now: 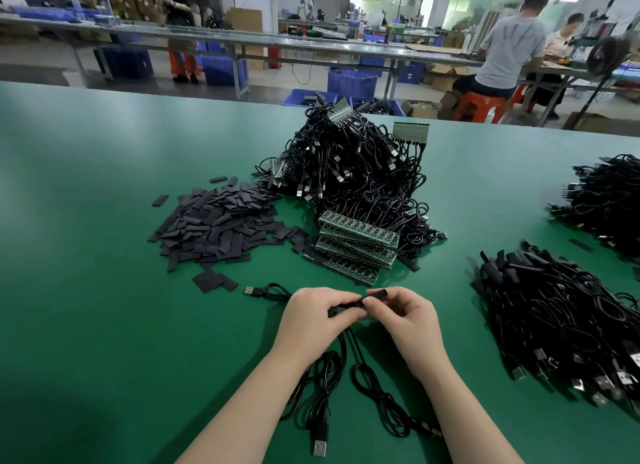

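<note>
Left hand (pixel 313 313): we curl its fingers round the dark end of a USB cable (pixel 325 377), near the table's near edge, in the middle.
Right hand (pixel 403 319): thumb and fingertips pinch a black heat-shrink sleeve (pixel 379 294), its mouth turned left and meeting the cable end.
Cable run: the loops trail towards us between the forearms, and a USB plug (pixel 320 444) lies at the near edge.
Step in hand, as we judge it: threading the sleeve over the cable end.
Doing it well: we hold the cable end close behind its tip so it stays stiff, squeeze the flat sleeve by its edges so the mouth opens, line both up on one axis, then slide without twisting.
Watch: we cannot tell how far the end has gone in, as the fingers hide the joint.
Left side: the pile of flat sleeves (pixel 221 222) lies far left of the hands, within reach, with bare green table (pixel 86 255) beyond it.
Far side: the circuit-board strips (pixel 358 247) sit just beyond the hands and the tangled cable heap (pixel 353 165) behind them, so we avoid pushing forward.
Right side: the sleeved cable bundle (pixel 554 325) lies near, with a strip of free mat between for setting this one down.
Near edge: loose loops hang close to it, so we lift rather than drag.
</note>
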`<state>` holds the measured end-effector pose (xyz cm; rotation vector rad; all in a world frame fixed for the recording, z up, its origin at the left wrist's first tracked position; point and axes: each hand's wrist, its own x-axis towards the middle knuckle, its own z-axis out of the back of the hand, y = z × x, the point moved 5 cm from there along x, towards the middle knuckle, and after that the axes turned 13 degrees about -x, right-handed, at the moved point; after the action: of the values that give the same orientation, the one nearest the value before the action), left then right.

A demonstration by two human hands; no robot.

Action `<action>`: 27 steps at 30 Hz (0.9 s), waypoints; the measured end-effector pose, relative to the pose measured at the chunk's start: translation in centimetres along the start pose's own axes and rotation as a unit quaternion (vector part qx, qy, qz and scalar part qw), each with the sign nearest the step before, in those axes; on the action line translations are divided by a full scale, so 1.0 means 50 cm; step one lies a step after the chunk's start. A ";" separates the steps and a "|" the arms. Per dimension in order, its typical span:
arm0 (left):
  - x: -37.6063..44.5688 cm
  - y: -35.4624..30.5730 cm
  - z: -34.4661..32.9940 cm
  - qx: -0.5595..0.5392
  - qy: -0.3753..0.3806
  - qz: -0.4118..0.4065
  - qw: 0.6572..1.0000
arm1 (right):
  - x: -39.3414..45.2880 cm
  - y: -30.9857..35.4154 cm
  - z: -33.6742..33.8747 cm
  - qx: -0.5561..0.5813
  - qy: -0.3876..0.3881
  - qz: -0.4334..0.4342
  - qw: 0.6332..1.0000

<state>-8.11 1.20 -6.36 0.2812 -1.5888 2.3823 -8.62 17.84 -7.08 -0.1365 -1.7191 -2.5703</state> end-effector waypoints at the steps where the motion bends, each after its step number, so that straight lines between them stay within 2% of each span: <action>1: -0.001 -0.002 -0.001 -0.002 0.004 -0.004 1.000 | 0.000 -0.001 0.001 0.004 -0.007 -0.002 1.000; 8: -0.001 -0.008 0.002 0.005 -0.005 -0.009 1.000 | -0.004 0.005 -0.006 0.003 0.019 0.008 1.000; 12: -0.001 -0.006 0.011 0.027 -0.048 0.003 0.998 | -0.004 0.002 -0.004 -0.010 0.003 0.000 1.000; 19: -0.004 -0.018 -0.002 0.045 -0.003 -0.040 0.998 | -0.004 0.003 -0.006 -0.002 -0.003 0.002 1.000; 23: -0.003 -0.014 0.006 0.013 -0.054 -0.013 0.998 | -0.004 0.004 -0.003 0.000 -0.009 0.005 1.000; 27: -0.007 -0.022 0.007 0.030 -0.057 -0.039 0.997 | -0.002 0.003 -0.005 -0.017 0.002 0.008 1.000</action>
<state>-7.43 1.25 -5.35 0.4907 -1.5245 2.3953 -8.53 17.53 -7.04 -0.1465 -1.6668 -2.5883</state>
